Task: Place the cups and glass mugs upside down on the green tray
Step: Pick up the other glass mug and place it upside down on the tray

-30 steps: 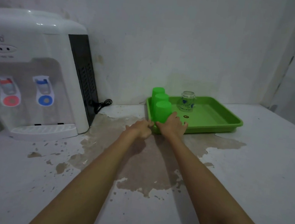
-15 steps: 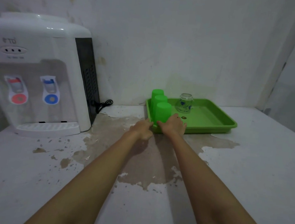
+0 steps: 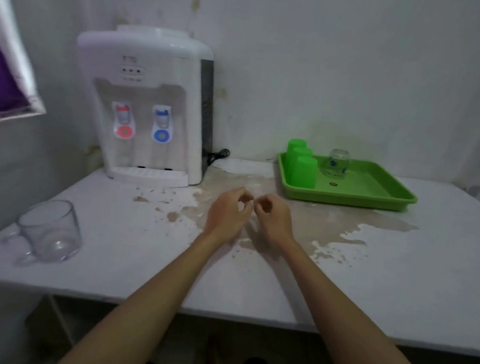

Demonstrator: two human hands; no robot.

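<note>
The green tray (image 3: 381, 195) sits at the back right of the table. Three green cups stand upside down in a row along its left side, the nearest green cup (image 3: 304, 171) in front. A small glass mug with a blue print (image 3: 338, 164) stands upside down on the tray beside them. A clear glass mug (image 3: 50, 230) stands upright near the table's front left corner. My left hand (image 3: 229, 213) and my right hand (image 3: 273, 218) hover side by side over the table's middle, short of the tray, fingers loosely curled and holding nothing.
A white water dispenser (image 3: 152, 103) with a red and a blue tap stands at the back left, its black cord (image 3: 219, 155) lying beside it. A brown worn patch (image 3: 288, 217) spreads over the table's middle. The table's front edge (image 3: 217, 314) runs below my forearms.
Both hands have let go of the tray's near left corner and drawn back toward me. The view has pulled back and left, bringing the clear glass mug into sight.
</note>
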